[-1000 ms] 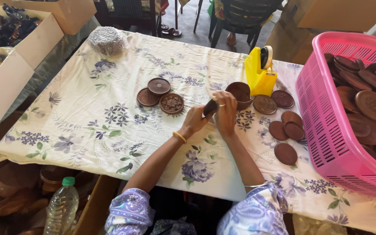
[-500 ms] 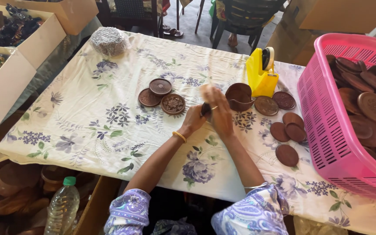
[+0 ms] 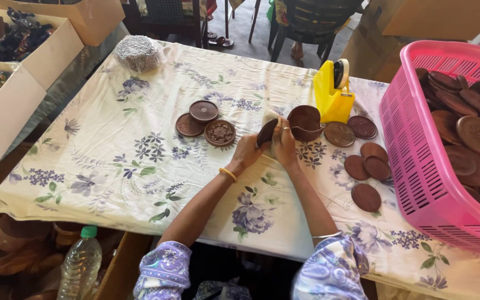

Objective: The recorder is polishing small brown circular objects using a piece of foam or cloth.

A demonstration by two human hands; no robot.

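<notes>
The surface (image 3: 140, 183) in front of me is covered by a white cloth printed with blue flowers, and everything lies on it. At my right stands the pink basket (image 3: 418, 183), filled with dark brown wooden discs (image 3: 479, 134), some carved, stacked loosely against each other. At my far left sit open cardboard boxes (image 3: 12, 100) holding small dark and coloured pieces I cannot make out. Behind my hands stands a yellow tape dispenser (image 3: 331, 97), and just beside it a brown wooden bowl (image 3: 305, 122). Flat discs (image 3: 366, 166) lie in a loose group between the bowl and the basket; three carved lids (image 3: 204, 119) lie together to the left. I judge this to be the wiping step: my left hand (image 3: 246, 153) is closed around a dark wooden disc (image 3: 266, 132), held tilted just above the cloth, and my right hand (image 3: 284, 145) is pinched on a pale rag (image 3: 270, 116) pressed against it. The next move calls for turning the disc to reach its other face.
</notes>
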